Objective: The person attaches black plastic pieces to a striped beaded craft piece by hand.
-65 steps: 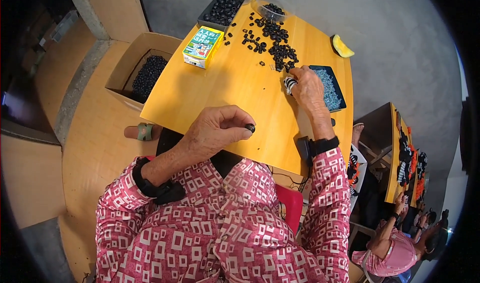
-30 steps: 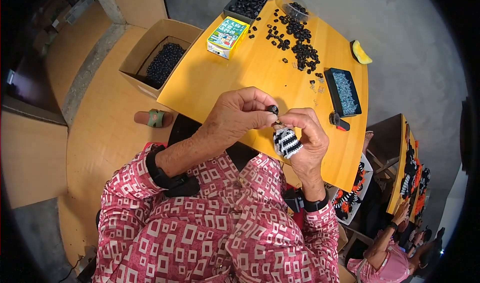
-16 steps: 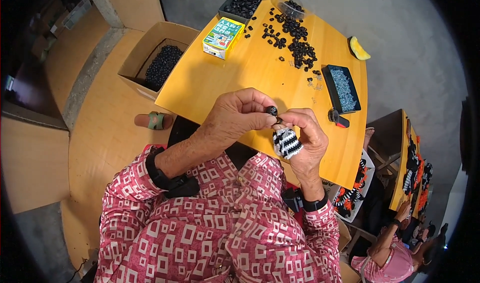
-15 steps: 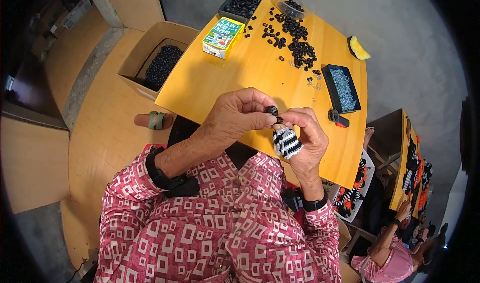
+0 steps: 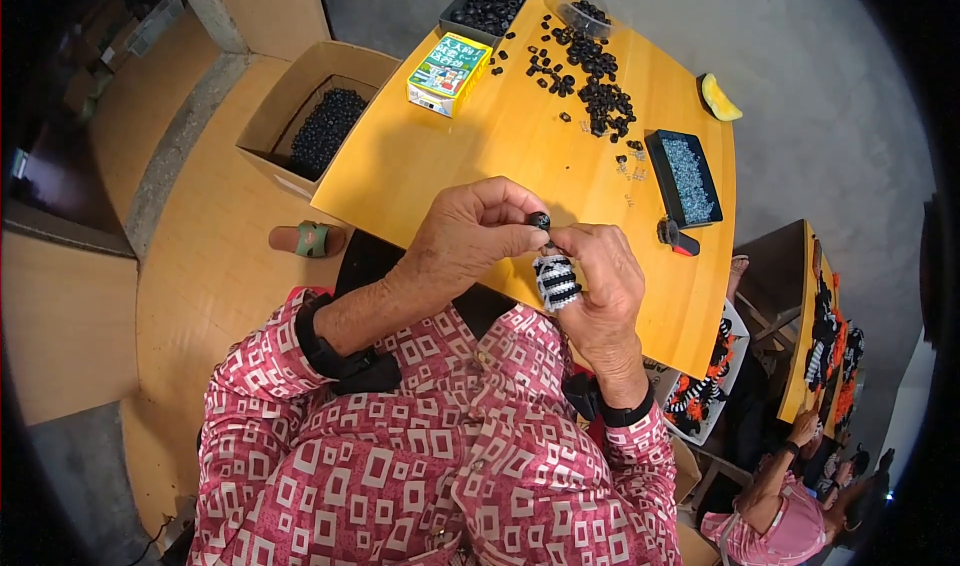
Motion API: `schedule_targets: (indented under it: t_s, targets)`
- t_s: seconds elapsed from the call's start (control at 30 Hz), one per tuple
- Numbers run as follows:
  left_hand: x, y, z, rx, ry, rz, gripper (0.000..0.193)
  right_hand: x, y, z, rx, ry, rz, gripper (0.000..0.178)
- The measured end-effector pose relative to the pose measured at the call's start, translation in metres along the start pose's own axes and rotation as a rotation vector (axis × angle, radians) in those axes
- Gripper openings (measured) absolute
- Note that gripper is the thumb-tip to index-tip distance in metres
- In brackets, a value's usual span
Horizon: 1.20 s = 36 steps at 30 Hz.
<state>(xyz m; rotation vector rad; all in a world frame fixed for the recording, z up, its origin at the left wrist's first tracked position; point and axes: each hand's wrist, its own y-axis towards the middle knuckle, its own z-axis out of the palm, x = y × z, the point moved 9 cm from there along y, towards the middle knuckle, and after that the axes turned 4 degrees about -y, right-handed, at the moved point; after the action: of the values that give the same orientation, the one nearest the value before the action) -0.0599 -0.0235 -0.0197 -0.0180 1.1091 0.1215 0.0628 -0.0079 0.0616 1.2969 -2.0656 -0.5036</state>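
Left hand (image 5: 455, 231) grips a black bead (image 5: 539, 221) between thumb and fingers over the worktop (image 5: 520, 146), by its near edge, and should steady it while the right hand (image 5: 608, 291), fingertips closed, perhaps touching it, works alongside.

Showed a small black rounded piece (image 5: 539, 220), shiny on top, pinched just right of the frame's centre.
Sat partly hidden, just above a black-and-white striped knitted piece (image 5: 557, 284), slightly tilted, its bands running crosswise.
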Motion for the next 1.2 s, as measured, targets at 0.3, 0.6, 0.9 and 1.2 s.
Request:
schedule_targets:
  t_s: [0.3, 0.6, 0.9, 1.2]
  targets:
    - [0.006, 0.0, 0.001, -0.006, -0.062, -0.033, 0.018, -0.005, -0.005, 0.003, -0.003, -0.047, 0.02, 0.029]
    - [0.006, 0.002, -0.001, 0.01, 0.022, -0.023, 0.02, -0.012, -0.007, 0.002, -0.016, 0.137, 0.115, 0.026]
    - [0.007, 0.001, 0.002, 0.01, -0.081, -0.057, 0.02, -0.029, -0.011, 0.0, -0.012, 0.364, 0.27, 0.027]
    - [0.008, -0.002, 0.01, 0.065, -0.136, -0.094, 0.022, -0.028, -0.013, -0.006, -0.006, 0.397, 0.219, 0.03]
